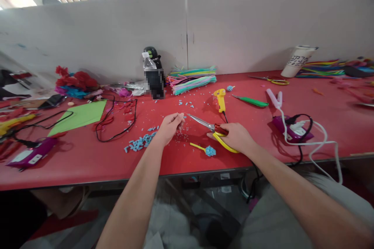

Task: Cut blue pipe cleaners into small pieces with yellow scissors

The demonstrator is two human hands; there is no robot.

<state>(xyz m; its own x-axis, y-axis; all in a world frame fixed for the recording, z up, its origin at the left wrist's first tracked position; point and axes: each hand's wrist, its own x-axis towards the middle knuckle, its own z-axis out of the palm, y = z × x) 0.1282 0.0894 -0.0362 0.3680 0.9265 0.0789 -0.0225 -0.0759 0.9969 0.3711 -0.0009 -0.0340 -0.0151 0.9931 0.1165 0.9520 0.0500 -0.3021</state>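
In the head view my right hand [235,137] is closed round the red and yellow handles of a pair of scissors [201,121]. The blades point left, nearly closed, their tip just right of my left fingertips. My left hand [171,126] is pinched over the red table; a small blue bit shows at the fingertips, too small to name surely. Left of that hand lies a heap of short blue fuzzy pieces [140,142]. Below the blades rests a blue fuzzy ball on a yellow stem [210,151]. Tiny blue scraps are scattered around my left hand.
A yellow glue gun [220,101] stands behind the scissors, with a green-handled tool [253,102] to its right. Pipe-cleaner bundles [193,79] and a bottle [149,62] are by the partition. Purple power strips [292,130] with cables lie at both sides, near green paper [80,117].
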